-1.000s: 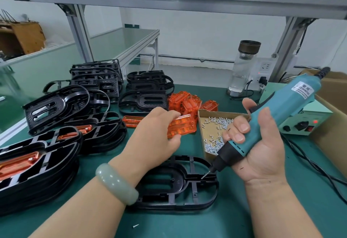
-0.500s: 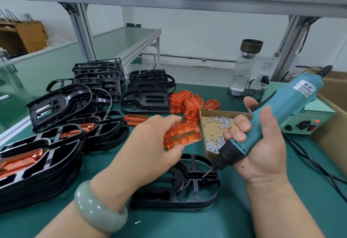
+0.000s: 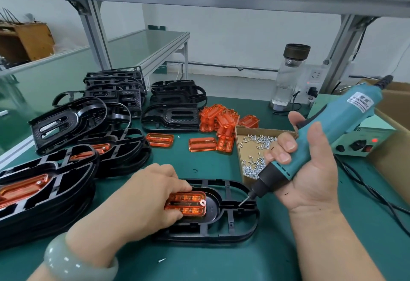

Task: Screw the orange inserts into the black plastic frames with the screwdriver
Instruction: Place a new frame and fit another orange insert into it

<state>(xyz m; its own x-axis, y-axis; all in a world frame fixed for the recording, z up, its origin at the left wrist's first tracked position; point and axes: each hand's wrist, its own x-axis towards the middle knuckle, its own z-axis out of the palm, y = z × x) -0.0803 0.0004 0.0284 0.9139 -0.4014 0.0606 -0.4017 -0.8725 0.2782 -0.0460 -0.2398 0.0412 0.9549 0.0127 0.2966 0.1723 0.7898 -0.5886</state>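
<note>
A black oval frame (image 3: 235, 225) lies flat on the green mat in front of me. My left hand (image 3: 142, 203) grips an orange insert (image 3: 188, 203) and presses it into the frame's left half. My right hand (image 3: 310, 170) holds a teal electric screwdriver (image 3: 321, 134) tilted, its bit tip hovering just above the frame's right part. A cardboard tray of small silver screws (image 3: 253, 147) sits behind the frame. Loose orange inserts (image 3: 221, 123) are piled beyond it.
Black frames fitted with orange inserts are stacked at the left (image 3: 44, 192); bare frames (image 3: 173, 112) are stacked further back. A glass bottle (image 3: 288, 76) and the screwdriver's power box (image 3: 363, 141) stand at the right, with its cable trailing over the mat. One stray screw (image 3: 161, 260) lies near me.
My left hand carried the orange insert down from the pile and set it into the black frame. The right hand with the screwdriver stayed roughly in place.
</note>
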